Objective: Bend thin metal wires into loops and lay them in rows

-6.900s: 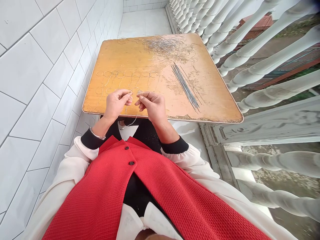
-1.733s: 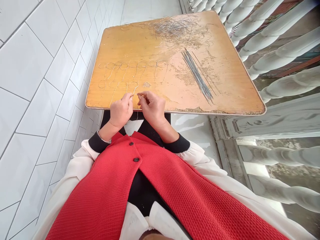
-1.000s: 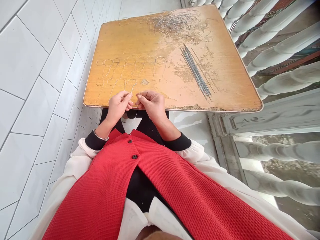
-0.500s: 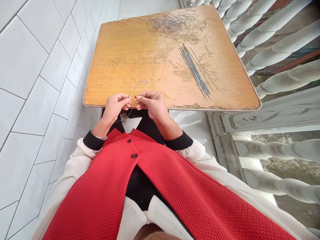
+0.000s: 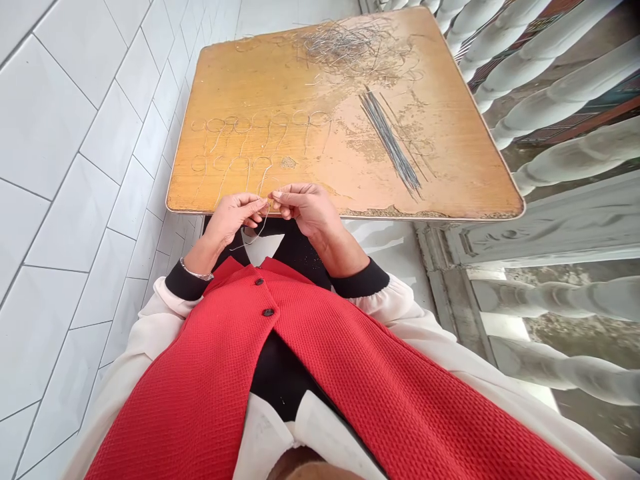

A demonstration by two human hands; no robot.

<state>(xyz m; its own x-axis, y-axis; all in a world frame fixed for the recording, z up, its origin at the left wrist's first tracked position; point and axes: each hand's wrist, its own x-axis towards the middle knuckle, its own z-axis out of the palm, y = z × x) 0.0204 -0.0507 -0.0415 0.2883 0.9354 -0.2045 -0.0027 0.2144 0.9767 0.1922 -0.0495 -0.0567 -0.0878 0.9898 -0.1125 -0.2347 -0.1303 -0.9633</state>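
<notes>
My left hand (image 5: 233, 217) and my right hand (image 5: 306, 207) meet at the near edge of a worn wooden table (image 5: 280, 87). Both pinch a thin piece of wire (image 5: 259, 227) between thumb and fingers. The wire curves down below the hands, over my lap. Just beyond my fingers lie two rows of bent wire loops (image 5: 250, 137) on the table top. A silver bangle sits on my left wrist.
A bundle of straight wires (image 5: 390, 140) lies right of centre on the table. A tangled heap of wire (image 5: 345, 47) sits at the far edge. A white tiled wall (image 5: 75, 133) runs along the left. A white balustrade (image 5: 550, 100) stands on the right.
The hands have stayed together at the table edge, fingers working the wire. The wire's hanging tail has swung from straight down to curving toward the left. The view has shifted slightly.
</notes>
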